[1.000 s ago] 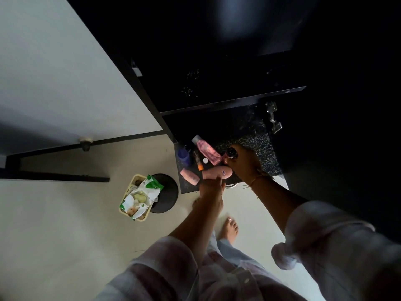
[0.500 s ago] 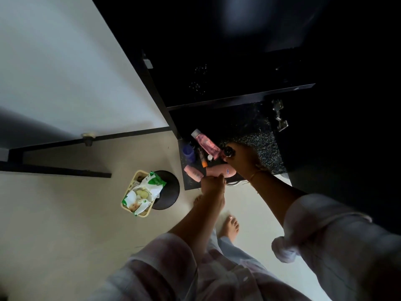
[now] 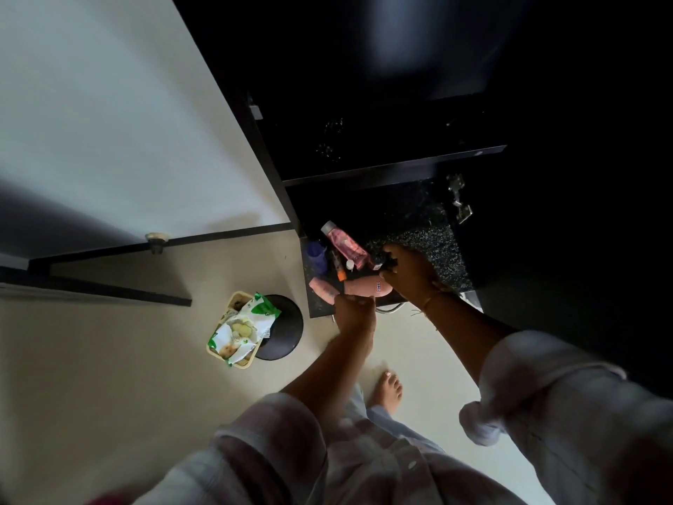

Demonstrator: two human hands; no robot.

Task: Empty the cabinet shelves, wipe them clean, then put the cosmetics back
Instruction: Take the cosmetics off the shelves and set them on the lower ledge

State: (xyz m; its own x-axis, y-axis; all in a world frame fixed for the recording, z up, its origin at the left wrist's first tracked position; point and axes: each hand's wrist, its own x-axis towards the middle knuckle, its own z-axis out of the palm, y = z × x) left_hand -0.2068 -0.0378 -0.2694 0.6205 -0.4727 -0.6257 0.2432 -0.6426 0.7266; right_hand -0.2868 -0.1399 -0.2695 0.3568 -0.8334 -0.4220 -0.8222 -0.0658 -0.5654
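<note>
The dark cabinet's lower shelf has a speckled surface. At its left front lie a pink bottle with a silver cap, a blue jar, an orange tube, a pink tube and a peach tube with a label. My right hand pinches a small dark bottle just above the peach tube. At the shelf's front edge, my left hand has its fingers curled at the peach tube's near side. The shelf's back is lost in darkness.
An upper shelf juts out above. The white cabinet door stands open on the left. A basket holding a wet-wipes pack sits on a black round stool on the pale floor. My bare foot is below the shelf.
Both hands stay at the cosmetics on the shelf's front. The right hand has turned the small dark bottle slightly. The view has shifted a little.
</note>
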